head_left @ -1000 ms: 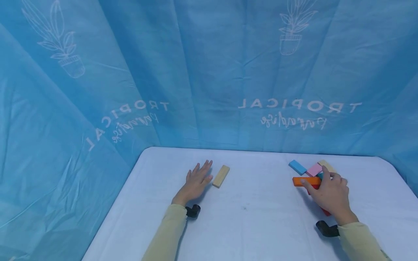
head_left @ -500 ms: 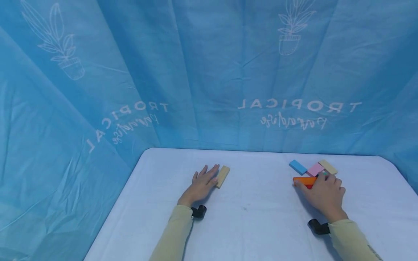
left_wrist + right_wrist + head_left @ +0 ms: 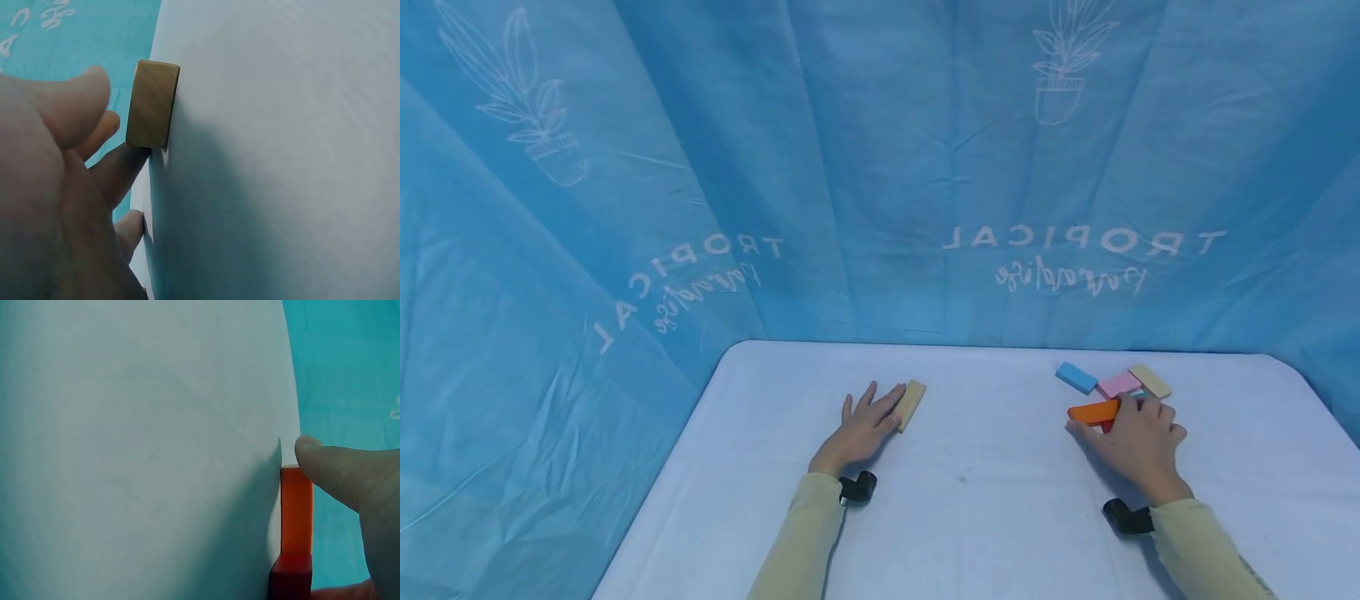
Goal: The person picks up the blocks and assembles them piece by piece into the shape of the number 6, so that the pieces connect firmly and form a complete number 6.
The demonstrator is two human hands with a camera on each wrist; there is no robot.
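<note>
A plain wooden block (image 3: 913, 405) lies on the table's left half. My left hand (image 3: 859, 433) is at its left side, fingers spread and mostly straight, touching or nearly touching it. In the left wrist view the block's end face (image 3: 153, 104) shows beside the thumb (image 3: 81, 106). My right hand (image 3: 1138, 446) holds an orange block (image 3: 1092, 412), thumb at its left end and fingers over its right part. A red block (image 3: 292, 575) sits against the orange one, mostly hidden under the hand.
Behind the right hand lie a blue block (image 3: 1077, 377), a pink block (image 3: 1117, 384) and another plain wooden block (image 3: 1150, 381). A sliver of a green block (image 3: 1139, 394) shows by the fingers. Blue curtains (image 3: 880, 167) hang beyond the white table (image 3: 985, 517).
My left hand has moved right, up to the plain wooden block. The right hand has shifted left and lowered its fingers around the orange block, which is now slightly turned.
</note>
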